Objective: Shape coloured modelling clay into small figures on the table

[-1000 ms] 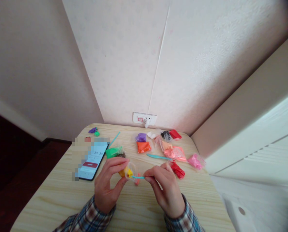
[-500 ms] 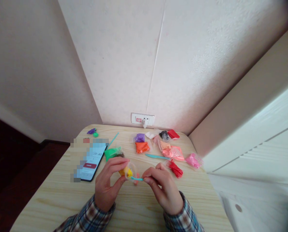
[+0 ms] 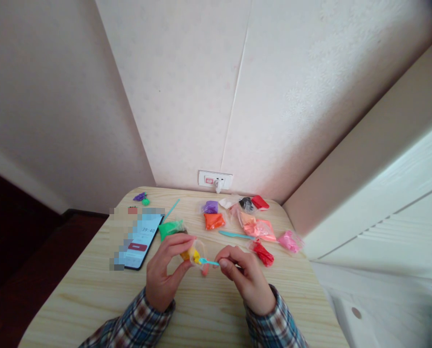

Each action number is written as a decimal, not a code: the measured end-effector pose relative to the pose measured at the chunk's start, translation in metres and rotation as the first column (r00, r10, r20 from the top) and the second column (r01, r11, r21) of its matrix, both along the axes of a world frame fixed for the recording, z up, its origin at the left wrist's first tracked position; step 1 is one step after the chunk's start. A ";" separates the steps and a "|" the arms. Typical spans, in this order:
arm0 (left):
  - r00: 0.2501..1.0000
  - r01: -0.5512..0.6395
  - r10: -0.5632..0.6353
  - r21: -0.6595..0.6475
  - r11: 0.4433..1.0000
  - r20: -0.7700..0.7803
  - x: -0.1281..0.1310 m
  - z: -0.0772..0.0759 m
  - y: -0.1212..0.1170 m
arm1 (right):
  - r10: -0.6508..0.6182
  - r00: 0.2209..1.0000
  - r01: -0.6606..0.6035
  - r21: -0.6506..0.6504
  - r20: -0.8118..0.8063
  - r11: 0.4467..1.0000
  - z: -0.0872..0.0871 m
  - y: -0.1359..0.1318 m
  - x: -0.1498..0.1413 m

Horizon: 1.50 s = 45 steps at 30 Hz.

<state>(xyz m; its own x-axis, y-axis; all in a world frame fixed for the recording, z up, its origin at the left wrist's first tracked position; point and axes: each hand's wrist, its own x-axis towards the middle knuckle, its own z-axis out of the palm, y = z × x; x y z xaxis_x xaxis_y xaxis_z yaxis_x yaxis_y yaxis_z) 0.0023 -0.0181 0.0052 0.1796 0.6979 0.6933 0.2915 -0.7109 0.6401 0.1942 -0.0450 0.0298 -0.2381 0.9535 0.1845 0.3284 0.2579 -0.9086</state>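
My left hand (image 3: 168, 270) is closed on a clear plastic bag of yellow clay (image 3: 191, 254), its open mouth turned to the right. Pinched in my right hand (image 3: 243, 275) is a small light-blue modelling tool (image 3: 209, 262); its tip is at the yellow clay in the bag's mouth. A small salmon-pink piece (image 3: 204, 269) shows just beneath the tool, partly hidden. Behind my left hand lie a green clay bag (image 3: 170, 228) and a dark brown lump, mostly covered by my fingers.
A phone (image 3: 143, 241) lies at the left, partly blurred out, beside a thin blue stick (image 3: 172, 208). Purple and green clay shapes (image 3: 141, 197) sit at the back left. Several bags, including orange (image 3: 214, 221), red (image 3: 262, 253) and pink (image 3: 290, 241), surround a blue plastic knife (image 3: 235, 235). A wall socket (image 3: 216, 180) is behind the table.
The tool's tip has shifted slightly up and right at the bag's mouth, with more of the yellow clay showing. Both hands keep their grips, and the view has shifted slightly.
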 end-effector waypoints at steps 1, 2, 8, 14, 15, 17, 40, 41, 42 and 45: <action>1.000 -0.001 0.001 0.007 1.000 -0.013 0.000 0.000 0.000 | -0.003 1.000 0.003 -0.015 -0.014 1.000 -0.001 0.000 0.000; 1.000 -0.004 0.005 0.011 1.000 -0.027 0.000 0.000 0.001 | -0.009 0.999 0.007 -0.037 -0.036 0.999 -0.002 0.001 0.000; 0.990 -0.045 0.047 0.012 0.999 -0.131 0.003 0.001 0.002 | -0.146 0.946 0.109 -0.141 -0.288 0.984 -0.012 0.005 0.002; 0.967 -0.124 0.101 -0.083 0.989 -0.233 0.006 -0.004 0.009 | -0.253 0.889 0.222 -0.123 -0.381 0.967 -0.017 0.011 0.008; 0.960 -0.149 0.119 -0.101 0.984 -0.255 0.007 -0.006 0.011 | -0.258 0.890 0.232 -0.115 -0.376 0.966 -0.018 0.011 0.008; 0.941 -0.197 0.153 -0.121 0.973 -0.300 0.009 -0.009 0.015 | -0.264 0.900 0.244 -0.099 -0.348 0.965 -0.018 0.011 0.007; 0.957 -0.152 0.087 -0.223 0.963 -0.277 0.024 0.008 0.020 | -0.358 0.889 0.180 0.501 0.285 0.847 -0.027 0.010 -0.003; 0.971 -0.120 0.061 -0.250 0.961 -0.230 0.023 0.006 0.022 | -0.346 0.893 0.163 0.510 0.287 0.845 -0.027 0.010 -0.004; 0.984 -0.082 0.032 -0.280 0.957 -0.177 0.023 0.004 0.024 | -0.334 0.898 0.148 0.517 0.287 0.843 -0.027 0.010 -0.005; 0.998 0.031 -0.047 -0.378 0.925 -0.033 0.020 0.001 0.027 | -0.315 0.907 0.125 0.537 0.279 0.834 -0.027 0.010 -0.005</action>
<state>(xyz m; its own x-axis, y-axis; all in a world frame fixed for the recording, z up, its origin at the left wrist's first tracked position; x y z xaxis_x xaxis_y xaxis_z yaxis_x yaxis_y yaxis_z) 0.0220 0.0093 0.0061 0.2344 0.8981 0.3721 0.2998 -0.4308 0.8512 0.1890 -0.0350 0.0024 -0.1711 0.7872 0.5925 0.6952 0.5226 -0.4936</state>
